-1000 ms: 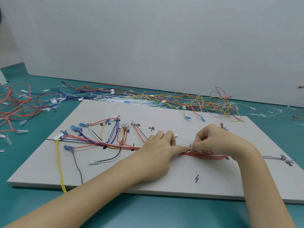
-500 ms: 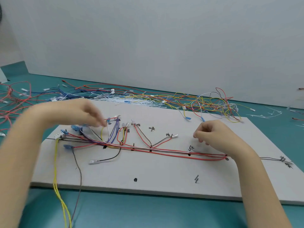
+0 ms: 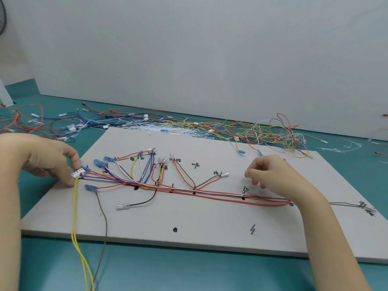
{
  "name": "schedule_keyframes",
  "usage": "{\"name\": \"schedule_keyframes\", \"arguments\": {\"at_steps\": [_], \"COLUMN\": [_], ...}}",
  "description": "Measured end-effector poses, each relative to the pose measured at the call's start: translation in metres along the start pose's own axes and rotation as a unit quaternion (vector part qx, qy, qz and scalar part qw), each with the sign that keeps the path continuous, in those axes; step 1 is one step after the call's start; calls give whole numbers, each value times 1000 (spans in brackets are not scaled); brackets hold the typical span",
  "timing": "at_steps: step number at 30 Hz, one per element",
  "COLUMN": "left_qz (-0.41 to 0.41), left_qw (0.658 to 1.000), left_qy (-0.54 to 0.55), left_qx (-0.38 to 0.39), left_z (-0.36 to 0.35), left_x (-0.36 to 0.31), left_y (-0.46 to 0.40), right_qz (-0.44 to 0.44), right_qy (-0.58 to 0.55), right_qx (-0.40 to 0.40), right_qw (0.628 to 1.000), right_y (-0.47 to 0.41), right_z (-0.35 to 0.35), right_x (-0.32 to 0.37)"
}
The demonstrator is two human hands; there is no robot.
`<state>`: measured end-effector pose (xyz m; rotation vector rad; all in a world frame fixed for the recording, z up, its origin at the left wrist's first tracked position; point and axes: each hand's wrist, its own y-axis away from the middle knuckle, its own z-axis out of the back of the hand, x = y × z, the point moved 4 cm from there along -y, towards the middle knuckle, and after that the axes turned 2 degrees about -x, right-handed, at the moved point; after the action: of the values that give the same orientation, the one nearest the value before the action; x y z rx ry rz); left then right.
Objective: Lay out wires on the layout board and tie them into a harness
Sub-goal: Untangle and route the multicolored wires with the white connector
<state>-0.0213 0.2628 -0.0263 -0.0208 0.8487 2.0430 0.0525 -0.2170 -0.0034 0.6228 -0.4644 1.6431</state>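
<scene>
We see the left hand (image 3: 49,162) down at the left edge of the layout board (image 3: 189,232), fingers curled, with thumb and fingertips pinched on the white connector (image 3: 77,173) where the wires gather. That connector sits right at the board's left rim, its long side tilted slightly up to the right, and two yellow wires (image 3: 76,223) drop from it straight toward us, off the board's near edge and onto the green table (image 3: 189,274). A brown wire (image 3: 104,223) trails off the near edge just beside them.

The right hand (image 3: 273,175) hovers over the right part of the board, fingers loosely curled inward with the thumb tucked near the fingertips; we can't make out anything held in it, and it seems just clear of the wires below.

Between the two hands runs the wire bundle (image 3: 210,193), mostly red with white and dark strands, its long axis lying left to right across the board, sloping a little nearer to us toward the right. It loops back under the right wrist. Short branches fan up and away from the trunk, ending in blue terminals (image 3: 98,162) near the left hand and a clear terminal (image 3: 224,174) toward the middle. A black lead with a clear terminal (image 3: 122,206) curls toward us.

Behind the board, a tangle of loose wires (image 3: 262,133) sprawls along the table.
</scene>
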Motion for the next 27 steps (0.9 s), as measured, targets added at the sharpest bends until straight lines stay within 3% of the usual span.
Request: {"name": "schedule_keyframes", "arguments": {"at_steps": [6,11,15,18,23,27], "left_qz": [-39,-154,-298,-354,-377,-387], "left_qw": [999,987,954,928,908,902], "left_qy": [0,-17,-11,10,54,117], "left_qx": [-29,-45,40,119,174,152], "left_z": [3,3,-15,-34,-57,-65], "left_x": [8,-6,-47,-80,-119,-142], "left_y": [-17,-18,-1,24,63,77], "right_qz": [-2,-4,3,30,112,140], "right_qy": [2,-4,-19,-28,-167,-311], "right_qx": [7,13,12,-2,-2,124], "right_qw": [1000,1000,1000,999,980,932], "right_y": [0,1,1,0,10,26], "right_z": [-2,-2,-4,-9,-29,-58], "right_x": [1,1,2,8,40,70]}}
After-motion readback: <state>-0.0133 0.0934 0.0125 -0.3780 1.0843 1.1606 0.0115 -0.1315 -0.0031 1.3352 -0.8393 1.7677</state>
